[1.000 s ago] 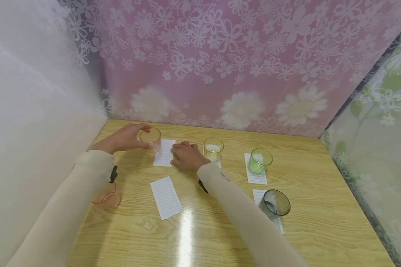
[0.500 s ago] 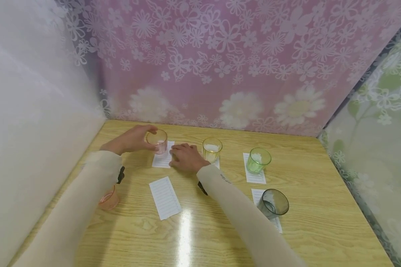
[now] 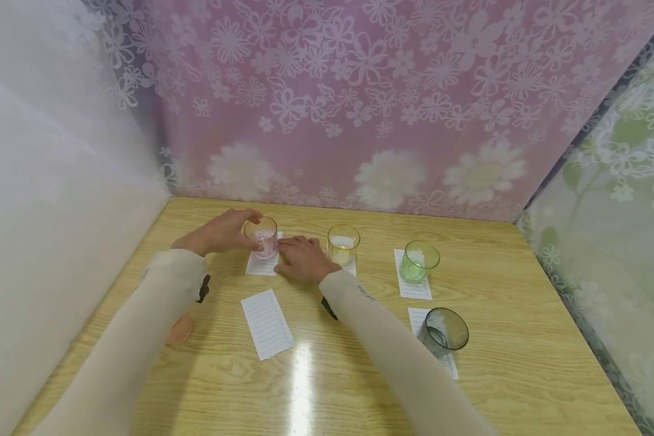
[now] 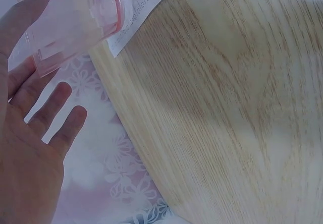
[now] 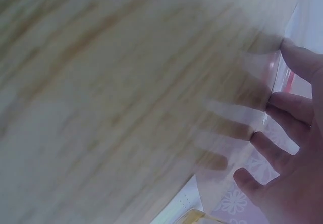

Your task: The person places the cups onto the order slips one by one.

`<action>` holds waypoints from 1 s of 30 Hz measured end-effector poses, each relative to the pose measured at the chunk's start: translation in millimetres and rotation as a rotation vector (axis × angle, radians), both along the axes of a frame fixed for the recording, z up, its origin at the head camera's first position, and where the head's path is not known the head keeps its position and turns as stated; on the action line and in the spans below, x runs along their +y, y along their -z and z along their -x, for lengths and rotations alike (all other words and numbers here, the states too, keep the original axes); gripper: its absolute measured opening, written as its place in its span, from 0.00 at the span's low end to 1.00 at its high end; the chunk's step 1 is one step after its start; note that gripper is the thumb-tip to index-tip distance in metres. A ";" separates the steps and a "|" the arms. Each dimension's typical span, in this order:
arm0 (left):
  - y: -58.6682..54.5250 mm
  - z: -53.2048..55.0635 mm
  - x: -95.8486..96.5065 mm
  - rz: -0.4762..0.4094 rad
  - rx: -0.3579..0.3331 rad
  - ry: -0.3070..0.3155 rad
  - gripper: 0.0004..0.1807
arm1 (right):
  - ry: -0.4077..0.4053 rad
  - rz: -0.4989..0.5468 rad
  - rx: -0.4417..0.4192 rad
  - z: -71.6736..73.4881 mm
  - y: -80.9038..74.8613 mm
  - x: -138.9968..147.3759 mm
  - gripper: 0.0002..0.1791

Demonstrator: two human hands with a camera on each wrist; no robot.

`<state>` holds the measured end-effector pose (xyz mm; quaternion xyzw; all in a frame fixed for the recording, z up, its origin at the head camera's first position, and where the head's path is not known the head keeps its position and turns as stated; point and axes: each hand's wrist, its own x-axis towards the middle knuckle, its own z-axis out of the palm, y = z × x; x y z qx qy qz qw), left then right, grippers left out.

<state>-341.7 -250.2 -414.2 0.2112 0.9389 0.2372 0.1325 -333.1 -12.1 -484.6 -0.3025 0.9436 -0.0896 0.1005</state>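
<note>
My left hand (image 3: 223, 232) grips a clear pink glass (image 3: 267, 241) between thumb and fingers, at the back left of the table. In the left wrist view the thumb and fingers lie on the sides of this glass (image 4: 75, 22), while two other fingers stay extended off it. A lined paper slip (image 3: 260, 266) lies beneath the glass, its front part showing. My right hand (image 3: 304, 260) rests at the right edge of that slip, fingers spread and fingertips down on the table in the right wrist view. Right beside it stands a yellow glass (image 3: 336, 249) with something white inside.
A green glass (image 3: 414, 271) and a grey glass (image 3: 435, 340) stand on slips at the right. Another lined slip (image 3: 267, 325) lies in front of my hands. An orange-red glass (image 3: 180, 330) is mostly hidden behind my left sleeve. A flowered curtain (image 3: 327, 109) borders the table's back.
My left hand has carried the pink glass to the right, from the slip's left edge to over the slip. The right hand has stayed in place. The view has shifted slightly.
</note>
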 end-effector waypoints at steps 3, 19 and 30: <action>-0.8 -0.8 1.7 0.006 -0.012 -0.007 0.46 | -0.002 0.008 -0.006 0.7 0.4 0.9 0.36; 6.4 0.7 0.5 0.034 -0.031 -0.029 0.47 | 0.002 0.012 -0.038 -0.2 -0.5 0.0 0.36; 3.7 -1.7 -3.3 0.053 -0.038 0.009 0.58 | 0.009 0.143 -0.077 -1.9 -4.7 9.2 0.39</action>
